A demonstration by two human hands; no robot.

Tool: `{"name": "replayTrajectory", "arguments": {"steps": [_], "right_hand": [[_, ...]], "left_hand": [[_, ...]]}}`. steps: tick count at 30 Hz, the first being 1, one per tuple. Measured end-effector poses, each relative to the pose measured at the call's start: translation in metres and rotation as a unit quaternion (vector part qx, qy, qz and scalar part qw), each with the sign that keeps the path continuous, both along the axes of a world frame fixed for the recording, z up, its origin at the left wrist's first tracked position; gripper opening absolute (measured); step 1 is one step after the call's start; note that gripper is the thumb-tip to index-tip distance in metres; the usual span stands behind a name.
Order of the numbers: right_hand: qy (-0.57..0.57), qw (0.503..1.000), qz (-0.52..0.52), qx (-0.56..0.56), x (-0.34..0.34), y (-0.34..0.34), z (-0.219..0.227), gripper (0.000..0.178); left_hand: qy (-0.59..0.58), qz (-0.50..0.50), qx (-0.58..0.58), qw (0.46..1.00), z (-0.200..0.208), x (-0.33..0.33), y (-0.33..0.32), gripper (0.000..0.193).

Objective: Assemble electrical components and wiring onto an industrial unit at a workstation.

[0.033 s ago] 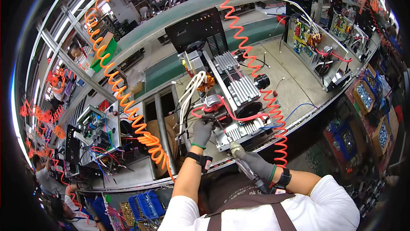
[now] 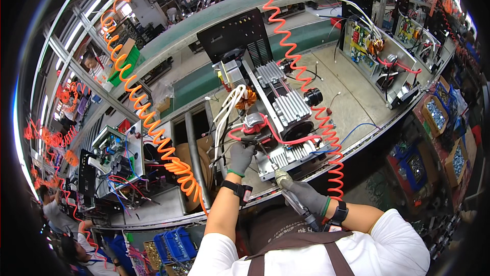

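Grey-gloved right hand (image 2: 310,195) around the driver (image 2: 298,204), same position as before

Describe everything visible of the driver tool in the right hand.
The driver tool is slim and roughly cylindrical, with a dark, glossy, metal-looking body and a thin shaft at the front. It is gripped in the gloved right hand, tilted, its rear toward the person's brown apron, its shaft pointing forward-left at the finned metal part. Tip contact is too small to confirm.
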State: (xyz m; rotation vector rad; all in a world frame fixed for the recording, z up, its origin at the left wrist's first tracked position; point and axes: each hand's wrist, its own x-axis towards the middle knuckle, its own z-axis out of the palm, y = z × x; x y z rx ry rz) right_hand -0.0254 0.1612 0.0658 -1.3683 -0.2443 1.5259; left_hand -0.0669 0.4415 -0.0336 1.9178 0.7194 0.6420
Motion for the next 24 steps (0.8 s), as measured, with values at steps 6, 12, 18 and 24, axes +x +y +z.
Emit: {"name": "replayTrajectory", "arguments": {"steps": [6,12,18,24], "right_hand": [[0.022,1.0,-0.007,0.01,0.001,0.0,-0.002,0.046],[0.018,1.0,-0.021,0.0,-0.001,0.0,-0.001,0.047],[0.026,0.999,-0.03,0.004,-0.003,0.002,-0.007,0.048],[0.025,0.999,-0.023,0.014,-0.003,0.002,-0.012,0.049]], "left_hand": [[0.203,-0.137,0.183,0.952,0.037,-0.006,0.014,0.03],[0.135,-0.147,0.051,0.979,0.048,-0.009,0.003,0.031],[0.179,-0.126,0.057,0.974,0.061,-0.009,-0.008,0.034],[0.217,-0.153,0.094,0.96,0.076,-0.01,-0.012,0.039]]}}
